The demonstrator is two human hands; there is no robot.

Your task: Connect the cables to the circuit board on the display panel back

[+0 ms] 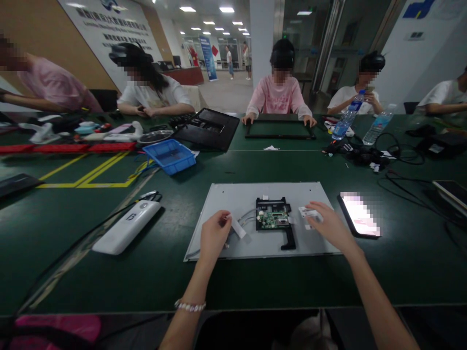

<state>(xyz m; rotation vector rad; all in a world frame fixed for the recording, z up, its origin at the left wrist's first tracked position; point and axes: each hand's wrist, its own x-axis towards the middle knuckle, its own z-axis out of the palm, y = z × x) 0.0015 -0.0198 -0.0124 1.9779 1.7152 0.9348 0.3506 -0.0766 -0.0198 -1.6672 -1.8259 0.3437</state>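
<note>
A flat grey display panel (233,194) lies in front of me with its back up. Near its middle sits a small green circuit board (273,218) on a black bracket (289,238), with grey wires running off to the left. My left hand (215,233), closed in a pinch, grips a whitish strip of tape (239,227) above the panel's left part. Over the panel's right side, my right hand (328,223) has its fingers stretched out beside a white label (308,213); whether they press on it I cannot tell.
A lit phone (359,214) lies right of the panel, a white power bank (127,226) with a cable at left. Farther back are a blue basket (171,155), a black laptop-like casing (209,127) and water bottles (348,116). Across the table, a person holds a black frame (280,136).
</note>
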